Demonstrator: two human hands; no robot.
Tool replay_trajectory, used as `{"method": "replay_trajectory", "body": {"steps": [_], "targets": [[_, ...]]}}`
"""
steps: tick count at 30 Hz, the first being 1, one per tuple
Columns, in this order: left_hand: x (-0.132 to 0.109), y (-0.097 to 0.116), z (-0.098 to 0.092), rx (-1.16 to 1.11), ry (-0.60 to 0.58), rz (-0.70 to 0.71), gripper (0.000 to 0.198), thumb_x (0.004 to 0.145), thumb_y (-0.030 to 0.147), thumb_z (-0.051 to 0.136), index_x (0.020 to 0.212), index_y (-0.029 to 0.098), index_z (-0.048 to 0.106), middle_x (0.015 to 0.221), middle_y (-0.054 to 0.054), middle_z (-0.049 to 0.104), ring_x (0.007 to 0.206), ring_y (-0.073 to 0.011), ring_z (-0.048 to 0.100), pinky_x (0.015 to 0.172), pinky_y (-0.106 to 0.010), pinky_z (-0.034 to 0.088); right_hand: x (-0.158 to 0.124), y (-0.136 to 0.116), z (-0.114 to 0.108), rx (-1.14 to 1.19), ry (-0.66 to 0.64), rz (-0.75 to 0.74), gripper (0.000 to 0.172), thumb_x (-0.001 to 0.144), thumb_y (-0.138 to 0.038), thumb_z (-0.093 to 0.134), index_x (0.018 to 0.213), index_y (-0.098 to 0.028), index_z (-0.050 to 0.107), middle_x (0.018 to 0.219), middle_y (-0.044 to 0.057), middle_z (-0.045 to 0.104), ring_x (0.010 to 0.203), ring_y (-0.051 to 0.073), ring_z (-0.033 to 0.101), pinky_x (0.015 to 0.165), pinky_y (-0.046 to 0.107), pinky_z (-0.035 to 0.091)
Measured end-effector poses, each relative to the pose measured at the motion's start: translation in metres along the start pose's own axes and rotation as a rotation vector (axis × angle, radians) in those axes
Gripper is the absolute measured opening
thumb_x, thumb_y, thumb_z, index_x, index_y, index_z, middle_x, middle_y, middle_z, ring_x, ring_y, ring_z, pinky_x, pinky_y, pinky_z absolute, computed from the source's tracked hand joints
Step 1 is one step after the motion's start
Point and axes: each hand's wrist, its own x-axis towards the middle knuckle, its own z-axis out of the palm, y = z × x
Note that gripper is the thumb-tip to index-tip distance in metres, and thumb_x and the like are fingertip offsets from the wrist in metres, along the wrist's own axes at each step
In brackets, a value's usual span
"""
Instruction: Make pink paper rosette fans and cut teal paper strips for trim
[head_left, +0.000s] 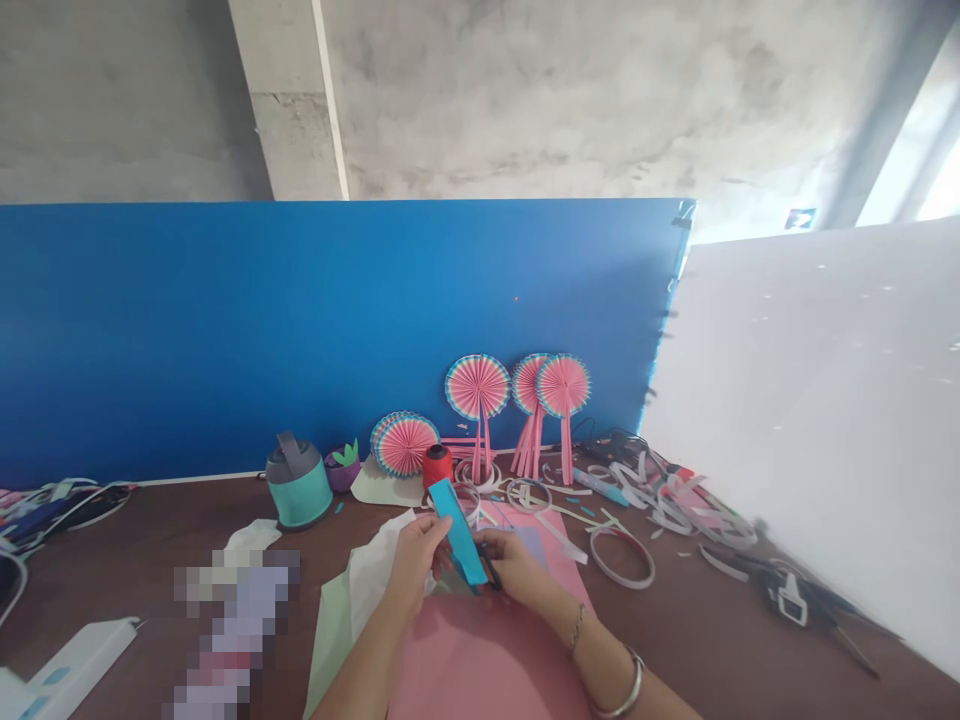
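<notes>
My left hand (415, 562) pinches the left edge of a folded blue paper strip (458, 531), which stands tilted above a pink paper sheet (480, 655). My right hand (516, 566) is closed around a dark tool, apparently scissors (489, 568), at the strip's lower end. Both wrists rest over the pink sheet. A bangle and a thin bracelet show on my right forearm.
Pink-and-blue paper fans (478, 388) lean against a blue board (300, 320) at the back. A teal jug (298, 485), red thread spool (437, 465), tape rings (621, 556), paper scraps, light green sheets (334, 620) and cables lie on the brown table (150, 540). A white board (825, 420) stands right.
</notes>
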Motion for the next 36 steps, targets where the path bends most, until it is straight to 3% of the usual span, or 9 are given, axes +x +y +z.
{"method": "replay_trajectory", "body": {"steps": [7, 16, 27, 32, 36], "targets": [[0.002, -0.003, 0.001, 0.04, -0.032, -0.022, 0.043, 0.059, 0.056, 0.071, 0.052, 0.018, 0.053, 0.041, 0.002, 0.054, 0.033, -0.0108, 0.05, 0.032, -0.019, 0.024, 0.007, 0.01, -0.002, 0.044, -0.001, -0.072, 0.022, 0.061, -0.029, 0.065, 0.082, -0.027, 0.071, 0.058, -0.002, 0.064, 0.044, 0.014, 0.052, 0.044, 0.025, 0.035], [0.003, -0.002, 0.003, 0.078, -0.049, -0.046, 0.043, 0.054, 0.057, 0.071, 0.051, 0.019, 0.051, 0.042, 0.003, 0.053, 0.032, -0.0111, 0.051, 0.03, -0.019, 0.024, 0.008, 0.01, -0.001, 0.054, 0.006, -0.057, 0.019, 0.062, -0.033, 0.068, 0.079, -0.025, 0.068, 0.058, -0.003, 0.06, 0.042, 0.013, 0.049, 0.046, 0.025, 0.037], [0.0, -0.001, 0.003, 0.084, -0.045, -0.045, 0.043, 0.056, 0.057, 0.072, 0.052, 0.019, 0.054, 0.041, 0.002, 0.055, 0.031, -0.0109, 0.049, 0.031, -0.02, 0.023, 0.007, 0.009, -0.002, 0.02, 0.04, -0.036, 0.015, 0.065, -0.029, 0.063, 0.078, -0.025, 0.068, 0.045, -0.005, 0.056, 0.037, 0.014, 0.051, 0.038, 0.023, 0.033], [-0.001, 0.0, 0.003, 0.066, -0.012, -0.027, 0.043, 0.057, 0.056, 0.073, 0.051, 0.018, 0.055, 0.041, 0.002, 0.055, 0.031, -0.0102, 0.047, 0.031, -0.02, 0.023, 0.005, 0.006, -0.003, 0.04, 0.105, 0.006, 0.017, 0.064, -0.035, 0.07, 0.078, -0.026, 0.066, 0.047, -0.005, 0.058, 0.039, 0.015, 0.052, 0.036, 0.022, 0.03], [0.0, 0.001, 0.0, 0.034, 0.066, 0.011, 0.043, 0.058, 0.058, 0.072, 0.057, 0.017, 0.06, 0.046, 0.002, 0.056, 0.037, -0.0111, 0.053, 0.032, -0.018, 0.027, 0.005, 0.006, -0.005, 0.156, 0.133, -0.022, 0.02, 0.073, -0.044, 0.065, 0.076, -0.025, 0.065, 0.058, -0.002, 0.063, 0.05, 0.015, 0.057, 0.042, 0.023, 0.036]]}}
